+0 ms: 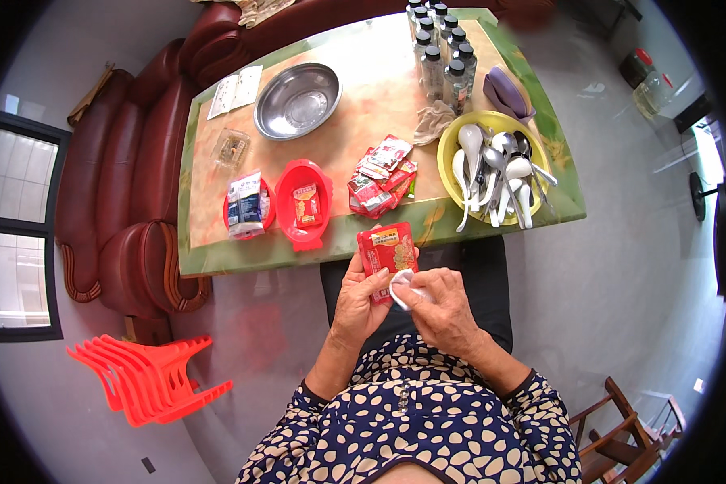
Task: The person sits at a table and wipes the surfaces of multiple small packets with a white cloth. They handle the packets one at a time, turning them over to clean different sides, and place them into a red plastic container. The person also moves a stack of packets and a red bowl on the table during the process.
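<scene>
In front of the table's near edge, my left hand (358,308) grips a flat red packet (390,248) printed with yellow, its thumb across the lower part. My right hand (448,310) is closed on a small crumpled white cloth or tissue (409,289), pressed against the packet's lower right side. Just beyond the hands, a loose pile of red and white packets (384,175) lies on the table. Left of it, a red plastic basket (302,234) contains a smaller red packet (306,205). Beside that, a second red container (269,211) holds a blue and white packet (245,202).
On the green-bordered table (468,237) stand a yellow basin (452,145) of spoons, several black-capped clear bottles (432,74), a purple case (508,93), a beige cloth (434,123), a metal bowl (298,101) and a small clear box (231,149). Red plastic stools (149,379) sit at lower left.
</scene>
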`<state>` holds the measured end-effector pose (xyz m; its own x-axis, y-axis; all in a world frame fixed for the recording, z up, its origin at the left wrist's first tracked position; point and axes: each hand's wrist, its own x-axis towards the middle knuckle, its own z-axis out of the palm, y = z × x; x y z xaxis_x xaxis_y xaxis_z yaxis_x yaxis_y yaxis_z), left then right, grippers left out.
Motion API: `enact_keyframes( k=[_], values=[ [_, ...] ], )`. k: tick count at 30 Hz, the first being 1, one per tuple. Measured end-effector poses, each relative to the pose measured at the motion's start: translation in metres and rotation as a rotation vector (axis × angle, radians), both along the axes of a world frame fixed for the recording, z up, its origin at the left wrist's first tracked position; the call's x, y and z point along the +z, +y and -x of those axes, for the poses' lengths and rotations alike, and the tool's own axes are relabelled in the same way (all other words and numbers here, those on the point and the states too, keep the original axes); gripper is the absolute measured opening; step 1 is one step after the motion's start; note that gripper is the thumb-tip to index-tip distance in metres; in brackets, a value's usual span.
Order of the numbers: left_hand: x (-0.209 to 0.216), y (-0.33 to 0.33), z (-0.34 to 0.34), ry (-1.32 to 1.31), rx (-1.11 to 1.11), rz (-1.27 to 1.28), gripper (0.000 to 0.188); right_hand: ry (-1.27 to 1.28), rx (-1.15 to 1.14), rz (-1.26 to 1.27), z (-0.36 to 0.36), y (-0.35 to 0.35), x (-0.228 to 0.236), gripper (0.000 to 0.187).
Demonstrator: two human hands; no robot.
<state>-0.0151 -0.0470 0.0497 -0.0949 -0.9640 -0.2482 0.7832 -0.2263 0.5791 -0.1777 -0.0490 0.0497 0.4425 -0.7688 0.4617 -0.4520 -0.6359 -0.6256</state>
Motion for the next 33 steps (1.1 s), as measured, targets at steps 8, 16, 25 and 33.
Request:
enact_keyframes(
  k=[8, 16, 25, 33],
  values=[
    [-0.009, 0.007, 0.004, 0.006, -0.101, -0.015, 0.049, 0.004, -0.224, 0.124, -0.016, -0.031, 0.008, 0.043],
    [-0.001, 0.004, 0.005, 0.129, -0.113, -0.017, 0.064, 0.05, -0.121, 0.127, -0.021, -0.022, 0.002, 0.043],
    [-0.007, 0.003, 0.007, 0.013, -0.105, 0.022, 0.065, 0.142, -0.159, 0.152, -0.031, -0.028, 0.007, 0.046],
    [-0.009, -0.005, 0.002, -0.073, 0.036, -0.053, 0.044, 0.159, -0.015, 0.056, -0.017, 0.003, -0.005, 0.042]
  ],
)
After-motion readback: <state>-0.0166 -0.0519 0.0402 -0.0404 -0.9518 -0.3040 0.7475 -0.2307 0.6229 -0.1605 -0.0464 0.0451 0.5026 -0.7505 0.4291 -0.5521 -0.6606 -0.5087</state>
